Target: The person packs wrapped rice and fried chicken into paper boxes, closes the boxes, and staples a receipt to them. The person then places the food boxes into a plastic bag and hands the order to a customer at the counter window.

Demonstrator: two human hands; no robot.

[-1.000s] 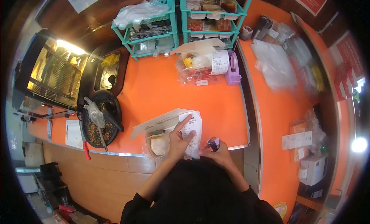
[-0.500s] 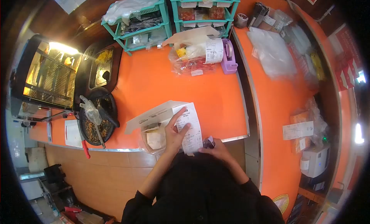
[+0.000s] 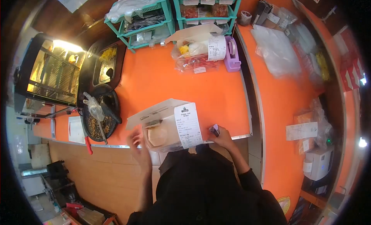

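Note:
An open cardboard food box (image 3: 162,134) sits at the counter's front edge, its lid flap tilted up and a pale wrapped item inside. A long printed receipt (image 3: 188,126) hangs flat on the box's right side. My left hand (image 3: 141,147) is at the box's left side, fingers apart and holding nothing; whether the fingertips touch the box I cannot tell. To the right of the receipt, my right hand (image 3: 222,136) is closed around a small dark object with a pale purplish end (image 3: 214,129); its kind is unclear.
Farther back stand another box with a receipt (image 3: 216,47) and a purple tape dispenser (image 3: 232,62). On the left are a stone mortar (image 3: 92,130), a red-handled knife (image 3: 88,144) and a lit display case (image 3: 54,74). Green racks (image 3: 170,16) line the back; plastic bags (image 3: 276,51) lie right.
My left hand has let go of the receipt and moved left to the box's other side. The receipt now stays on the box by itself. My right hand has shifted slightly up and right.

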